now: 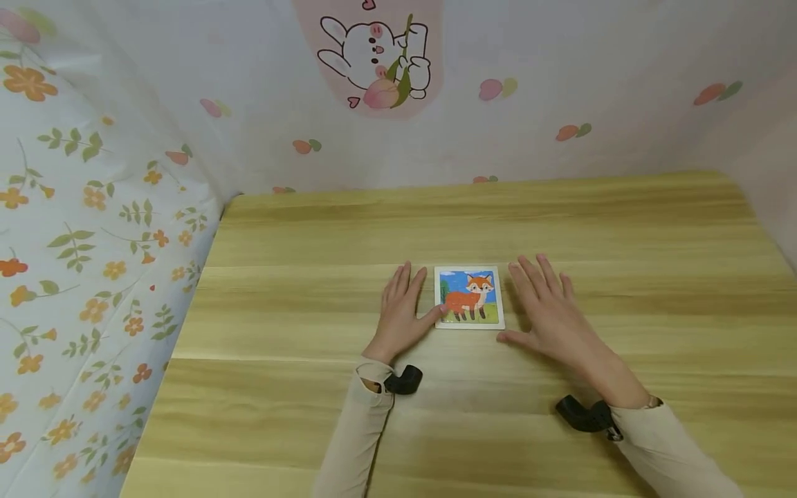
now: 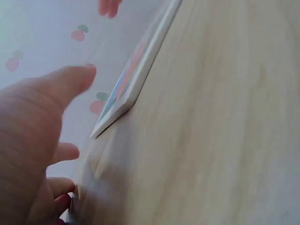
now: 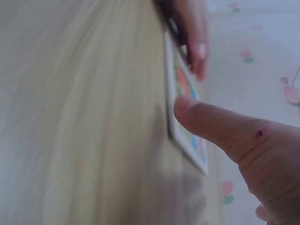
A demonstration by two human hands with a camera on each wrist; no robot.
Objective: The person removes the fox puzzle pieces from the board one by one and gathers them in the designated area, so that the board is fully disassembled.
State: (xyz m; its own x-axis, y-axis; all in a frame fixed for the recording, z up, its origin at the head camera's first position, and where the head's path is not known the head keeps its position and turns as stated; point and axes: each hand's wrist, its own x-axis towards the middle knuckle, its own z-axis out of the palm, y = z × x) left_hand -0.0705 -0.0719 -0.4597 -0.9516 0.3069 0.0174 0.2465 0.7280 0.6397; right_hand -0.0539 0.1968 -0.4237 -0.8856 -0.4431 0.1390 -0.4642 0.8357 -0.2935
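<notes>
A square fox picture puzzle [image 1: 470,297] in a white frame lies flat on the wooden table, showing an orange fox on grass under blue sky. To its left is my left hand [image 1: 401,315], fingers extended, its thumb over the puzzle's left edge; the left wrist view shows that thumb apart from the frame. On the other side my right hand [image 1: 551,315] is spread with straight fingers, its thumb near the lower right corner. In the right wrist view the puzzle [image 3: 185,103] is partly behind the right thumb. Neither hand holds anything.
The wooden table [image 1: 280,415] extends on all sides of the puzzle. Behind it hangs a pale curtain [image 1: 529,55] with a rabbit print, and at the left a flowered cloth [image 1: 93,277]. Black wrist mounts [image 1: 405,380] sit at both sleeves.
</notes>
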